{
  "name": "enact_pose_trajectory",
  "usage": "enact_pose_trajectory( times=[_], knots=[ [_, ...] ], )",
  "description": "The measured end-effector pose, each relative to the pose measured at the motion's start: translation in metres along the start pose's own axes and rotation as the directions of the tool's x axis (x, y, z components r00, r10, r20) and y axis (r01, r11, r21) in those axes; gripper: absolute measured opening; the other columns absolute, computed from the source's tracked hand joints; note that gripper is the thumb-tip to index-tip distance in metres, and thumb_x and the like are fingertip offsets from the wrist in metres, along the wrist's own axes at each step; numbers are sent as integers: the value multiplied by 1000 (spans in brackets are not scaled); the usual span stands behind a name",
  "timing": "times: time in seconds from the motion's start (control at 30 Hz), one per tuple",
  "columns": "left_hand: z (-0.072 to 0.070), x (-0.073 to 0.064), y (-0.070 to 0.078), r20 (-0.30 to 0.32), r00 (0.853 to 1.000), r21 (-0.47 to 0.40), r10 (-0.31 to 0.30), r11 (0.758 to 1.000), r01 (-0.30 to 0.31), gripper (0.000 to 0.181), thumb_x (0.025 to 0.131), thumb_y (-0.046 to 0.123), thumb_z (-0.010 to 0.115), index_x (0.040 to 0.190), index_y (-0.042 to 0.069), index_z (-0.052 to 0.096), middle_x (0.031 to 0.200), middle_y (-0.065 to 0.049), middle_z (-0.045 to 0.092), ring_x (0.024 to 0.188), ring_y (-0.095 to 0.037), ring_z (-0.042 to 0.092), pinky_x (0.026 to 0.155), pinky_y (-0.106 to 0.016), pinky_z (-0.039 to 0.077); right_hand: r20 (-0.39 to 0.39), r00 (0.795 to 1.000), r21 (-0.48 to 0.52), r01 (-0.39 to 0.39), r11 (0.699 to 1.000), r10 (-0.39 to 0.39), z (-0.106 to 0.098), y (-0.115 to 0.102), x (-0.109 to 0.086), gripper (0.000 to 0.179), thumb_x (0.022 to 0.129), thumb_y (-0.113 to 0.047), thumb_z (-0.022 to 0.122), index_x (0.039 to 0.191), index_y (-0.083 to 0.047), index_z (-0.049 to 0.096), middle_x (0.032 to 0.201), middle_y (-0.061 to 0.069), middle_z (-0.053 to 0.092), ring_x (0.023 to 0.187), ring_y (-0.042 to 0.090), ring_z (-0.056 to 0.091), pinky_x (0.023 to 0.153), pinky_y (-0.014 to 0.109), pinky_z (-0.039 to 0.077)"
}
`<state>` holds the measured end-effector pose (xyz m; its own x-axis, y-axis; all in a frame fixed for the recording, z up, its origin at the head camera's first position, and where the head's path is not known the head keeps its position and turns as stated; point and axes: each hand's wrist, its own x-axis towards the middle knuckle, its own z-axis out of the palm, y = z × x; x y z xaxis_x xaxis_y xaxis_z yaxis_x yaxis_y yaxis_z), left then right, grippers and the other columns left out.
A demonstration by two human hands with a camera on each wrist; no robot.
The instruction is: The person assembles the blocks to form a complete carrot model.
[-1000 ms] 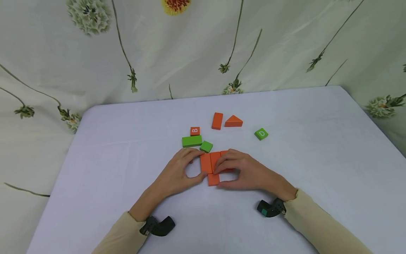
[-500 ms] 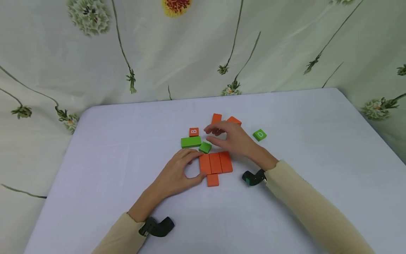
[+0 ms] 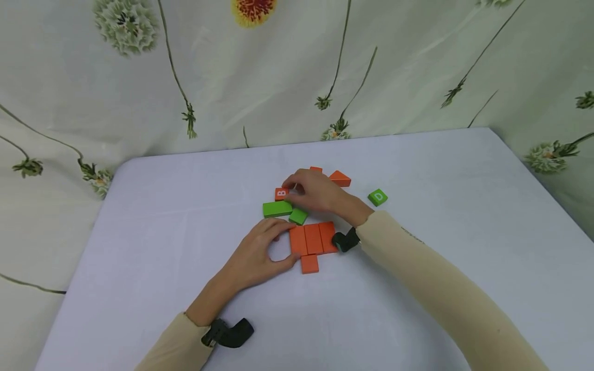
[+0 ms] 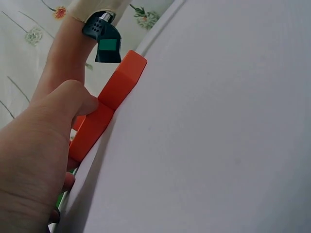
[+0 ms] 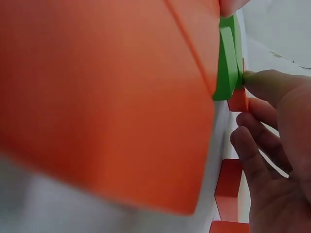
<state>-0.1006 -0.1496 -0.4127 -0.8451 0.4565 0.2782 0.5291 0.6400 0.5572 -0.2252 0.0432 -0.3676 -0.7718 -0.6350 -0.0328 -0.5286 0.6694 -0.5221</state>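
Observation:
Three upright orange rectangular blocks stand side by side in a row, and my left hand (image 3: 257, 252) holds the leftmost orange block (image 3: 297, 241) between thumb and index finger at its two ends. Against the row's near side sits a small orange block (image 3: 310, 264). Farther back, the thumb and fingers of my right hand (image 3: 317, 190) pinch the orange letter B block (image 3: 280, 194), which is still on the table. In the right wrist view, that orange B block (image 5: 238, 100) shows behind the green ones. A green rectangular block (image 3: 276, 208) and a small green block (image 3: 298, 216) lie in front of it.
Partly hidden behind my right hand is another orange block (image 3: 316, 169). To its right are an orange triangular block (image 3: 340, 179) and a green letter D block (image 3: 378, 197). A white cloth covers the table (image 3: 441, 206); a flowered curtain (image 3: 278, 77) hangs behind.
My right hand has left the orange row, moved up and away over the table, then left to the letter B block, which it now pinches. The left hand stays at the row.

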Motion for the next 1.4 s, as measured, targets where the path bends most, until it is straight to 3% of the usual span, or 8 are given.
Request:
enact_pose_trajectory(
  times=[0.23,0.33,0.5,0.63,0.77,1.0,1.2,1.4],
  knots=[
    [1,0,-1,1,1000,1,-4,1000,4,54,83,32,84,130,13,67,131,-2,63,119,-18,56,98,-40,53,-19,998,67,-62,996,63,-1,1,-7,28,98,-28,69,119,-11,64,105,2,68,93,16,61,85,29,51],
    [1,0,-1,-4,1000,2,-6,1000,6,54,83,33,84,130,13,67,131,-2,63,120,-18,56,98,-40,53,-51,997,79,-51,996,55,-3,3,-13,26,98,-28,71,116,-12,63,102,1,69,93,15,63,86,29,52],
    [1,0,-1,-7,1000,3,-3,1000,3,54,83,33,84,130,12,67,130,-2,63,117,-17,56,96,-39,52,-92,996,-50,9,999,-14,-8,7,-27,22,99,-21,68,119,-12,70,98,2,67,91,15,62,85,30,52],
    [0,0,0,-5,1000,19,-9,1000,9,55,83,33,85,130,11,67,130,-3,63,119,-19,57,98,-41,53,-64,995,-130,65,989,-74,-14,9,-40,27,96,-14,72,122,-10,73,106,3,66,93,15,64,85,29,54],
    [0,1,0,-2,1000,24,-15,1000,15,55,83,33,84,131,11,67,131,-4,63,120,-20,57,99,-41,53,-33,992,-119,118,986,-122,-18,13,-47,28,95,-13,74,122,-9,74,113,4,70,94,16,66,86,31,55],
    [2,0,0,3,1000,13,-24,1000,24,55,83,32,84,131,10,67,132,-4,63,118,-19,57,97,-41,54,17,997,-84,72,994,-70,-14,23,-50,25,96,-16,73,120,-11,72,100,0,72,89,15,63,83,31,53],
    [2,0,0,8,999,18,-31,999,30,56,83,33,84,131,10,67,133,-4,63,120,-20,57,99,-42,53,-106,993,6,45,999,-44,-10,30,-60,33,94,-19,76,125,-10,71,109,1,73,96,15,67,89,34,55],
    [2,1,0,6,1000,23,-23,999,23,57,83,33,84,132,10,66,133,-5,63,119,-20,57,98,-42,54,-209,973,90,117,989,-96,-8,32,-86,31,90,-17,79,119,-9,74,109,1,73,94,14,66,86,34,56]
  ],
)
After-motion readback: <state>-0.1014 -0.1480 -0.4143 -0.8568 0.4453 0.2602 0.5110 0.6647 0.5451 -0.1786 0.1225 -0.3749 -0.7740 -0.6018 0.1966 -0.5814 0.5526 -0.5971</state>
